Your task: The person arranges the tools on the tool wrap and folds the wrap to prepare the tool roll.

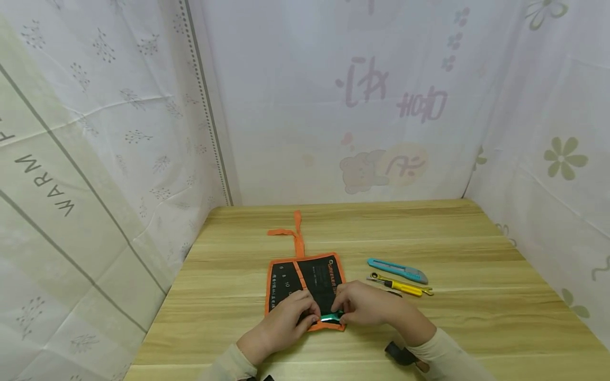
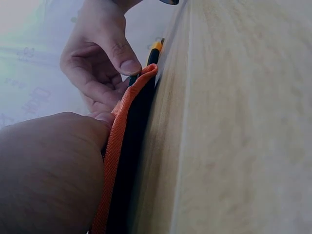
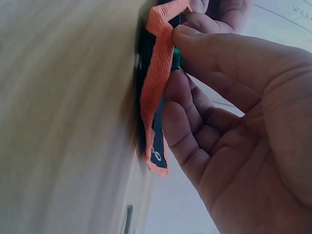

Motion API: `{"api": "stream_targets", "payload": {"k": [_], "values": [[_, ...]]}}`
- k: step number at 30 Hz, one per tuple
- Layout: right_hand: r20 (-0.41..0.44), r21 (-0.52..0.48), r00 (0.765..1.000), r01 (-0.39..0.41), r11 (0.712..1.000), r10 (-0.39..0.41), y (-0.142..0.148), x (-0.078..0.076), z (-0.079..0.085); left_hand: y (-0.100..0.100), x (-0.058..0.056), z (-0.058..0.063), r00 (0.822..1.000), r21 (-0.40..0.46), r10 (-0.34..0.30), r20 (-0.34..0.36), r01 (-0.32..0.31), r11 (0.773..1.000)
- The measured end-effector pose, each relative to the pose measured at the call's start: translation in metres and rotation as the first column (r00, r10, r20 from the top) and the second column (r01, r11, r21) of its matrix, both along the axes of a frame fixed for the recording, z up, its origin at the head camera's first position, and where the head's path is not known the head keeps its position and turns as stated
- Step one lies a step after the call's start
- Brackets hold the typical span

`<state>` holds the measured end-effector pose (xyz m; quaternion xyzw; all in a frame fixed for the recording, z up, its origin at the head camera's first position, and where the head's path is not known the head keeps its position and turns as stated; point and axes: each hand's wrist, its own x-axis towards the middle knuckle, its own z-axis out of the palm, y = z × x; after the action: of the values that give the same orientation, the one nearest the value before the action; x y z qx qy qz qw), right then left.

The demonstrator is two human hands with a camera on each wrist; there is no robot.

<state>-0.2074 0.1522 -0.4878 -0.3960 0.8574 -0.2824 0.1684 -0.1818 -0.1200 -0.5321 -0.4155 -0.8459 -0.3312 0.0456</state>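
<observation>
A black fabric tool roll (image 1: 320,280) with orange trim and printed numbers lies spread on the table. My left hand (image 1: 292,317) holds its near orange edge, and in the left wrist view that edge (image 2: 127,100) rises off the tabletop. At the roll's near right corner, my right hand (image 1: 364,304) pinches a small shiny green tool (image 1: 331,317). The left thumb is close to the tool's left end. In the right wrist view a bit of the green tool (image 3: 176,58) shows between thumb and fingers beside the orange trim; its full shape is hidden.
A teal utility knife (image 1: 397,270) lies right of the roll. Beside it is a yellow-handled wrench (image 1: 405,287), with a dark item partly hidden by the right hand. Orange ties (image 1: 298,238) extend from the roll's far edge. Printed curtains (image 1: 286,132) enclose the wooden table (image 1: 229,254).
</observation>
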Motion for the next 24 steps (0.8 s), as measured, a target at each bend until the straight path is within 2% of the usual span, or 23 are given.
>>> {"api": "stream_targets", "payload": {"k": [7, 11, 16, 19, 24], "values": [[-0.010, -0.028, 1.000, 0.006, 1.000, -0.007, -0.0031, 0.0001, -0.0054, 0.0007, 0.0001, -0.0008, 1.000, -0.003, 0.009, 0.000, -0.009, 1.000], [0.015, -0.035, 0.999, 0.033, 0.999, -0.033, -0.0039, 0.0000, -0.0061, 0.0006, 0.0001, -0.0006, 1.000, -0.011, 0.010, -0.002, -0.010, 1.000], [0.028, -0.030, 0.998, 0.057, 0.998, -0.056, -0.0030, 0.0001, -0.0079, 0.0009, 0.0009, 0.0008, 0.999, -0.021, 0.016, 0.032, -0.015, 1.000], [0.020, -0.029, 0.999, 0.051, 0.998, -0.051, -0.0009, 0.0001, -0.0091, 0.0012, 0.0012, 0.0009, 0.999, -0.028, 0.018, 0.047, -0.016, 0.999], [0.039, -0.047, 0.999, 0.028, 0.998, -0.026, 0.0049, -0.0004, -0.0096, 0.0015, 0.0010, 0.0000, 1.000, -0.035, 0.013, 0.019, -0.013, 0.999]]}}
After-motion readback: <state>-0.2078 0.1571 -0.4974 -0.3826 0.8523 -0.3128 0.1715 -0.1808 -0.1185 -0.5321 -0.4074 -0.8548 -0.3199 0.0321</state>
